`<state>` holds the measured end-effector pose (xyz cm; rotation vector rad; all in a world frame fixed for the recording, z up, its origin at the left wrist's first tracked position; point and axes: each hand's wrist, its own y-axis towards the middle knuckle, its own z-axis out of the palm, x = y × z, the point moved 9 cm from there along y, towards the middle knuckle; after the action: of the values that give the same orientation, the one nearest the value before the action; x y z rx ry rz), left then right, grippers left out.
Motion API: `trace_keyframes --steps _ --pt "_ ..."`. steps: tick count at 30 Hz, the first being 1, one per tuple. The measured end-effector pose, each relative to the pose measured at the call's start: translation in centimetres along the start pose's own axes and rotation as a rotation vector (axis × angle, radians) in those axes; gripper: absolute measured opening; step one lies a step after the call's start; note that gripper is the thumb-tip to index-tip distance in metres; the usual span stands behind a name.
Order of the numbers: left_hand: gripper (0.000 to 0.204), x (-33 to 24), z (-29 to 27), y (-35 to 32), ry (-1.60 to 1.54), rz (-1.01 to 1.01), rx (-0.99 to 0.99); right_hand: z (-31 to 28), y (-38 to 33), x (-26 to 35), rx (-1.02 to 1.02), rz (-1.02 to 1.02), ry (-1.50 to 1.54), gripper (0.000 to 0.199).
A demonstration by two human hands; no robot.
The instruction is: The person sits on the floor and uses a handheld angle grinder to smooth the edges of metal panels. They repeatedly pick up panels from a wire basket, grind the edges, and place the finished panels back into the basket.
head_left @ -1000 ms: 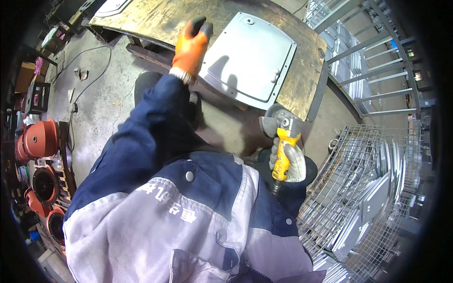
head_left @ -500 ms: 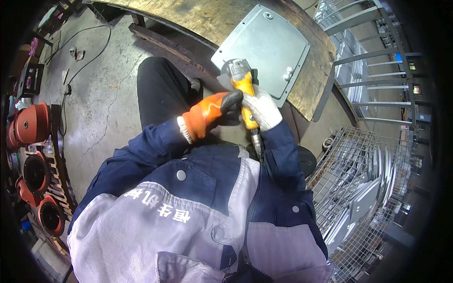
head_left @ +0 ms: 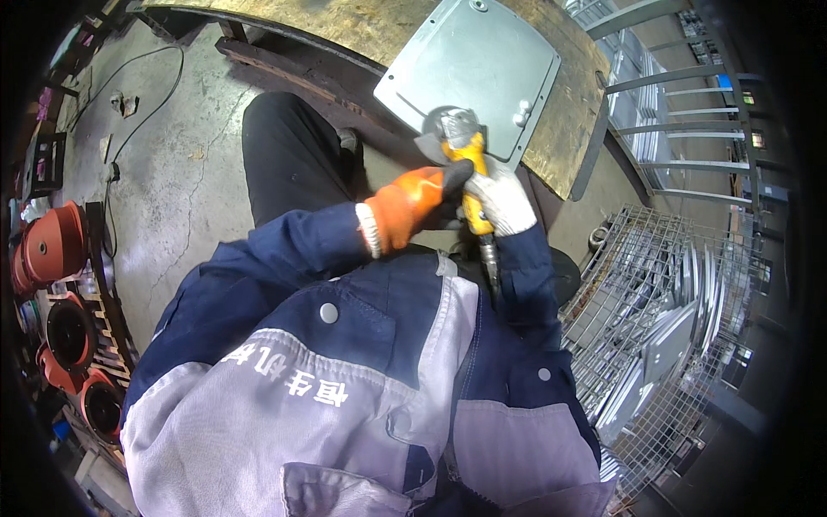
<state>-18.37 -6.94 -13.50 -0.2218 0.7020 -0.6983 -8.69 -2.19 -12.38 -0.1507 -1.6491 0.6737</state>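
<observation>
A yellow angle grinder (head_left: 471, 153) with a grey disc and guard at its far end is between my hands. My right hand (head_left: 508, 205), in a white glove, is wrapped round its body. From the left, my left hand (head_left: 412, 205), in an orange glove with black fingers, closes on the grinder's side; its fingertips are partly hidden. The disc end appears over the near edge of a grey metal plate (head_left: 482, 65) with rounded corners and edge holes. Whether disc and plate touch, I cannot tell. That plate lies on a worn wooden table (head_left: 579, 99).
Small pale round pieces (head_left: 521, 112) rest on the plate's right side. A wire mesh basket (head_left: 594, 345) with metal panels stands at the right, below a metal rack (head_left: 680, 129). Red round parts (head_left: 56, 241) are on the left; a black cable (head_left: 146, 116) crosses the floor.
Both hands and the grinder have shifted right. The plate and table sit higher in the picture, as the view has moved. Both hands stay on the grinder.
</observation>
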Motion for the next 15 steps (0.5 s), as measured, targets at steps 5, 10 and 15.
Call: trace_keyframes --steps 5,10,15 --pt "0.047 4.0 3.8 3.5 0.213 -0.230 0.025 -6.6 -4.1 -3.6 -0.171 0.037 0.200 0.031" --pt "0.047 5.0 7.7 3.5 0.314 -0.265 0.167 -10.0 -7.8 -3.3 -0.353 -0.038 0.109 0.035" --pt "0.046 0.3 5.3 0.2 0.260 -0.027 0.008 -4.6 -5.3 1.3 -0.109 -0.063 0.160 0.043"
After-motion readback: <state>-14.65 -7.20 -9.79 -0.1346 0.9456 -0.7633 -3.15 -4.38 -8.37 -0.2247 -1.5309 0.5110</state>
